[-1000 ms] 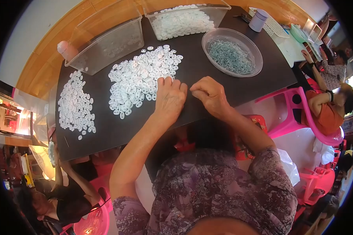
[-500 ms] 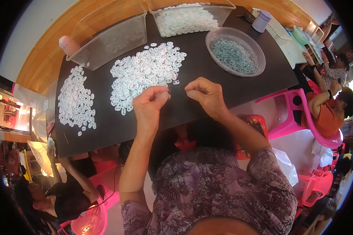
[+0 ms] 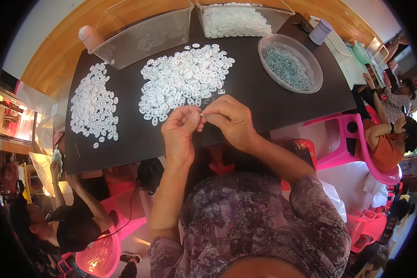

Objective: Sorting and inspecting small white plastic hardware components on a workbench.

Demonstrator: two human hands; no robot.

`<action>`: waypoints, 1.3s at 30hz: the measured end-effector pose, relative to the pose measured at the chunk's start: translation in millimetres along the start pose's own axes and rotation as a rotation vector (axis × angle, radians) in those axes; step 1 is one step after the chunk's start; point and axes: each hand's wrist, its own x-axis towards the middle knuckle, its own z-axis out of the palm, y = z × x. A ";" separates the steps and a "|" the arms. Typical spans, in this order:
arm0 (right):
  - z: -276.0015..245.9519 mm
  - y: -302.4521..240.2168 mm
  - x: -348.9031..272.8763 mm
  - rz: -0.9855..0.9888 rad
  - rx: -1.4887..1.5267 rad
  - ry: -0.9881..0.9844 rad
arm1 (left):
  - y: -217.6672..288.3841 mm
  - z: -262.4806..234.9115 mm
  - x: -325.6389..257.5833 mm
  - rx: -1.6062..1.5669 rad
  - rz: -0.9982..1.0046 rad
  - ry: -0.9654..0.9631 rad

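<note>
My left hand (image 3: 183, 132) and my right hand (image 3: 232, 119) meet above the near part of the dark table, both with fingertips pinched. Between them is a tiny pale piece (image 3: 202, 114), too small to name, and which hand grips it I cannot tell. Just beyond my fingers lies a large heap of small white oval plastic pieces with holes (image 3: 185, 76). A second heap of white oval pieces (image 3: 93, 99) spreads at the table's left. To the right stands a round clear bowl (image 3: 316, 76) of thin grey-green metal pins or screws (image 3: 288, 68).
A clear bin (image 3: 146, 39) with few pieces and another heaped with white pieces (image 3: 236, 23) stand along the far edge. A lidded lavender cup (image 3: 320, 32) is at the far right. People sit left and right, near pink plastic chairs (image 3: 345, 143).
My right hand has moved left, so its fingertips now meet those of my left hand. The whole view has shifted slightly, moving the table's contents up and mostly right.
</note>
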 end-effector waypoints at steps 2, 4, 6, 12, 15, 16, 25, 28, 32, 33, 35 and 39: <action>3.4 -1.1 0.5 -0.064 -0.047 0.018 | -1.5 -2.0 -1.2 0.006 0.039 -0.012; 4.6 -1.5 0.1 -0.125 -0.098 0.041 | -0.2 0.9 -3.1 0.024 0.044 0.016; 6.1 -1.9 0.1 -0.070 -0.074 0.033 | 0.1 -0.3 -4.8 0.043 0.051 0.047; 11.0 -5.0 0.9 -0.082 -0.043 -0.009 | 0.1 -7.9 -8.6 0.092 0.033 0.066; 13.6 -6.0 -0.7 -0.032 -0.003 -0.009 | -2.5 -6.0 -9.8 0.066 0.030 0.085; 13.5 -5.3 -1.0 -0.031 -0.004 -0.009 | -3.5 -5.7 -10.2 0.057 0.033 0.095; 16.8 0.4 -7.6 0.330 0.284 -0.017 | -3.2 -10.4 -17.8 0.068 -0.016 0.071; 17.4 -1.2 -7.4 0.329 0.303 -0.020 | -2.0 -10.1 -19.1 0.115 0.004 0.058; 16.9 -2.4 -7.0 0.326 0.230 -0.049 | -0.7 -10.7 -21.2 0.199 0.025 0.064; 17.1 -2.0 -7.4 0.335 0.235 -0.050 | -0.6 -10.7 -21.5 0.198 0.025 0.064; 17.6 -1.9 -7.8 0.324 0.220 -0.052 | -0.6 -10.9 -21.9 0.236 0.042 0.067; 18.2 0.0 -9.8 0.327 0.231 -0.070 | -0.2 -12.0 -22.3 0.248 0.044 0.071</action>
